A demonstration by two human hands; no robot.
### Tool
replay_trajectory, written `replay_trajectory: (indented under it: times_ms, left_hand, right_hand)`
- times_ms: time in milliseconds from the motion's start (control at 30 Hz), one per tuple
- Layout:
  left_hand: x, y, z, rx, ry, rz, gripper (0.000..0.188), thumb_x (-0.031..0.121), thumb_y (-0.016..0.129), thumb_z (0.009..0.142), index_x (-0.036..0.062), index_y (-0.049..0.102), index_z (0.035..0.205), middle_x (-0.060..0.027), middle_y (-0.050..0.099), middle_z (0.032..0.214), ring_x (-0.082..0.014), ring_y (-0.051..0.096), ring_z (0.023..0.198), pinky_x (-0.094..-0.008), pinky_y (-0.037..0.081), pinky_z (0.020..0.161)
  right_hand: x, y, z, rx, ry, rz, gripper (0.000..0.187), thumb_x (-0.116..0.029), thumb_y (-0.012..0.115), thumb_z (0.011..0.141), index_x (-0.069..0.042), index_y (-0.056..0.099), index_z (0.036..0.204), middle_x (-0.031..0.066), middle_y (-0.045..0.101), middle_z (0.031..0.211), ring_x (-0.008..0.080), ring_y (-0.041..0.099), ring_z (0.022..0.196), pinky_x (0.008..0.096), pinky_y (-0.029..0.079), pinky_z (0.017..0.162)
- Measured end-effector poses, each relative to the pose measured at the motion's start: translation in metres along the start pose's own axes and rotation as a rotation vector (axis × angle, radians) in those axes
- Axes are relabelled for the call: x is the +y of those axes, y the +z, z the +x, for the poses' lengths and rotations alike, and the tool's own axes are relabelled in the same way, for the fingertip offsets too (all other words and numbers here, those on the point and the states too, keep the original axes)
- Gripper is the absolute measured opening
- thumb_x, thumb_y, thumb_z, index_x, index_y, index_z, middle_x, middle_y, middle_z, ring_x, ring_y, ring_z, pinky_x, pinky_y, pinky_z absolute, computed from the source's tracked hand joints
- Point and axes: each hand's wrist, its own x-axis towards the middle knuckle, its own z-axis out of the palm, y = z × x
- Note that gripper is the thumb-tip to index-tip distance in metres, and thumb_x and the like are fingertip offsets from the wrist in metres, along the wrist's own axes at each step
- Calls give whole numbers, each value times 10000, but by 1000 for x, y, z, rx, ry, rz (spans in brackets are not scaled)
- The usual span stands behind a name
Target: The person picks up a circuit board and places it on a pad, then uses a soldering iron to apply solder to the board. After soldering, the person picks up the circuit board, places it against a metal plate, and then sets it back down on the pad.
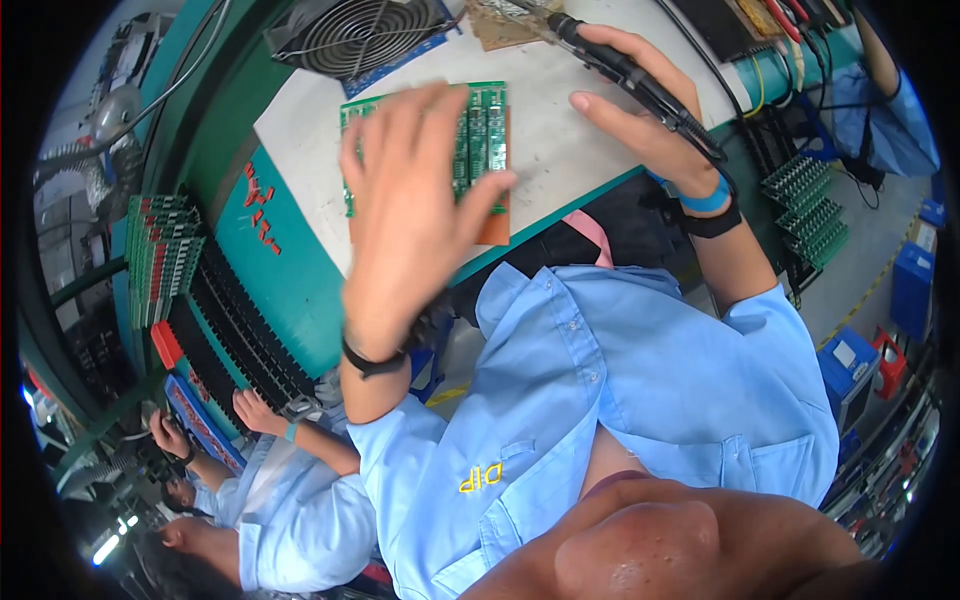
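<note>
Over a green circuit board panel (489,130) on the white work sheet, my left hand (408,190) is spread with its fingers apart, slightly blurred. It covers the panel's left and middle parts; whether it touches the panel, I cannot tell. Beneath the panel, an orange-brown backing plate (494,232) shows at the near edge. To the right, my right hand (655,115) is closed around a black soldering iron (622,72), whose front end points to the far left. Near that end lies a worn, tan pad (508,24).
A black fan with a wire guard (368,38) stands beyond the panel. Small red parts (262,215) lie on the green mat at left. Board stacks (165,255) (808,212) stand on both sides. A co-worker's hand (258,412) is beside black slotted rails (245,315).
</note>
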Motion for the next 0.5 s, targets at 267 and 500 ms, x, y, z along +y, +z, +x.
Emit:
replay_trajectory:
  times_ms: [267,500]
  left_hand:
    - [27,68,-46,275,-137,-29,414,164,822,775,28,684,1141,-96,614,1168,-300,578,1147,-476,394,995]
    - [20,68,-71,378,-127,-25,314,47,764,766,37,729,1078,-65,661,1090,-290,635,1126,-458,417,989]
  right_hand:
    - [21,-1,-13,18,39,66,509,5,777,895,32,587,1366,127,693,1204,158,658,1066,297,537,961]
    - [21,-1,-13,-21,14,20,496,23,770,892,38,590,1354,140,697,1201,160,665,1052,287,546,936]
